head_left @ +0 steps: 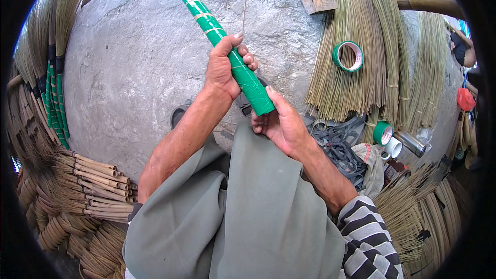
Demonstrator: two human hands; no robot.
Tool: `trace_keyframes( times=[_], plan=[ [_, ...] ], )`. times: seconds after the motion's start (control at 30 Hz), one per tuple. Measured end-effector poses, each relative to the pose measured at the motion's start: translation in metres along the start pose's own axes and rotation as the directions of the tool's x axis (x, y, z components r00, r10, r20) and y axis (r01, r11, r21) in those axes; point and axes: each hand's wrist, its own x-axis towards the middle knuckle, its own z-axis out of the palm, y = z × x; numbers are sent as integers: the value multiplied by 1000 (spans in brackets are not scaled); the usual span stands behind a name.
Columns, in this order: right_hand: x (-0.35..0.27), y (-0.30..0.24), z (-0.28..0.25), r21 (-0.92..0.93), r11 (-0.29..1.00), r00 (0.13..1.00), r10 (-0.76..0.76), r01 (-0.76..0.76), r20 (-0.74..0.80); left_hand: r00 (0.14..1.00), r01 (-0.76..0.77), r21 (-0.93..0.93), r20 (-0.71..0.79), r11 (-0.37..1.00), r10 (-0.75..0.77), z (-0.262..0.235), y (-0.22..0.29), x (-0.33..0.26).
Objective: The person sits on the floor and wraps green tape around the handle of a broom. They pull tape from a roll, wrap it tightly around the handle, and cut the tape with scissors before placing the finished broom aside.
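Note:
A long broom handle [252,87] wrapped in green tape runs from the top of the view down toward my lap, with thin pale bands around its upper part. My left hand [226,67] is closed around it, thumb on top and fingers curled over the far side. At its near end, my right hand [280,124] grips the wrapped tip between the thumb and the fingers below. Part of the right fingers is hidden beneath the handle. The grey cloth [258,196] over my lap lies just under the near end.
Loose broom bristles [351,31] lie at right, with a green tape roll [347,56] on them. Nearby are another tape roll [383,133], a metal flask [409,143] and dark strips [338,147]. Bamboo handles [103,183] are stacked at left; finished green-handled brooms [55,98] stand behind them.

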Motion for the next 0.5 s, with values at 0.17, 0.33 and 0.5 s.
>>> trace_keyframes(
  times=[0.17,0.33,0.5],
  plan=[
    [9,-2,-5,72,997,998,5,-9,61,997,15,-67,82,998,-10,-2,5,-3],
    [24,-1,-4,-17,999,991,-25,27,134,992,40,-128,127,991,-24,12,13,-8],
    [18,-6,0,-602,741,939,-340,298,47,985,8,-168,170,986,21,50,31,-15]
  ],
)
